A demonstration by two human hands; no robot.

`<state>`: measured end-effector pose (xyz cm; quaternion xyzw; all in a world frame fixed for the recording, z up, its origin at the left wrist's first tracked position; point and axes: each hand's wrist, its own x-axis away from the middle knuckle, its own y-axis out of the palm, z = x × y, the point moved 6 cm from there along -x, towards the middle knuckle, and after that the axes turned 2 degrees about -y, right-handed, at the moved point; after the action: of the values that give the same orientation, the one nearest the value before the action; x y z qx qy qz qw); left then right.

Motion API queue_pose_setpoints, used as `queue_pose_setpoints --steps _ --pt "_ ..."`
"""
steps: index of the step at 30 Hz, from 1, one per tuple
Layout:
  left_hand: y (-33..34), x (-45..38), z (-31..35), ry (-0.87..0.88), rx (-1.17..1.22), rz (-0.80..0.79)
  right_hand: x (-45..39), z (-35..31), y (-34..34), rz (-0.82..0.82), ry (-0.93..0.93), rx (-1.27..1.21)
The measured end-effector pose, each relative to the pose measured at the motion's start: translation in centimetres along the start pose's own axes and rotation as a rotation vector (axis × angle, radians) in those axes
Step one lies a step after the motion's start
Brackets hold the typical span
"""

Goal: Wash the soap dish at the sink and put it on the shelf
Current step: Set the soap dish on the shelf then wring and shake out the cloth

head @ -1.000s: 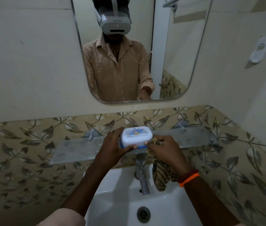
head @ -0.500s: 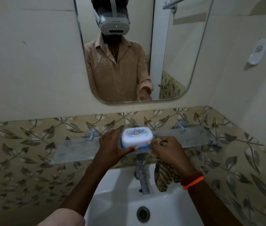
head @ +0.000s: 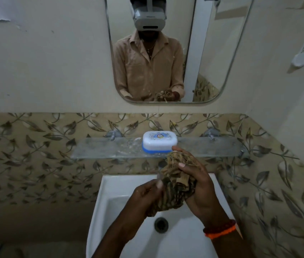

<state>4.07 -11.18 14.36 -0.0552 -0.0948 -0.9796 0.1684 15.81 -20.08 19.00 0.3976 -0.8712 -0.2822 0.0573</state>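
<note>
Presently the soap dish [head: 159, 141] sits on the shelf [head: 99, 148], long axis along it, just beyond the right hand [head: 198, 185]; both it and the left hand [head: 145, 195] grip the cloth [head: 173, 180], fingers curled.

The soap dish [head: 159, 141] looks like smooth, glossy plastic, white over blue, on a cloudy, smeared glass shelf [head: 101, 148]. Both hands hold a rough, crumpled woven cloth [head: 173, 185] above the shiny white ceramic sink [head: 114, 185], with its dull metal drain [head: 161, 224].
</note>
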Motion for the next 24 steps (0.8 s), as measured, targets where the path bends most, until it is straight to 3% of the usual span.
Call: queue_pose_setpoints --steps 5,12,18,24 --pt "-0.8 3.3 0.4 0.11 0.008 0.157 1.6 0.4 1.0 -0.12 0.046 -0.197" --pt "-2.0 7.3 1.3 0.255 0.02 0.432 3.4 1.5 1.4 -0.262 0.163 -0.135" --pt "-4.0 8.7 0.3 0.233 0.121 0.62 4.3 1.6 -0.6 -0.144 0.249 0.289" --pt "-5.0 8.9 0.4 0.117 0.237 0.646 4.3 2.3 -0.1 -0.067 0.339 0.281"
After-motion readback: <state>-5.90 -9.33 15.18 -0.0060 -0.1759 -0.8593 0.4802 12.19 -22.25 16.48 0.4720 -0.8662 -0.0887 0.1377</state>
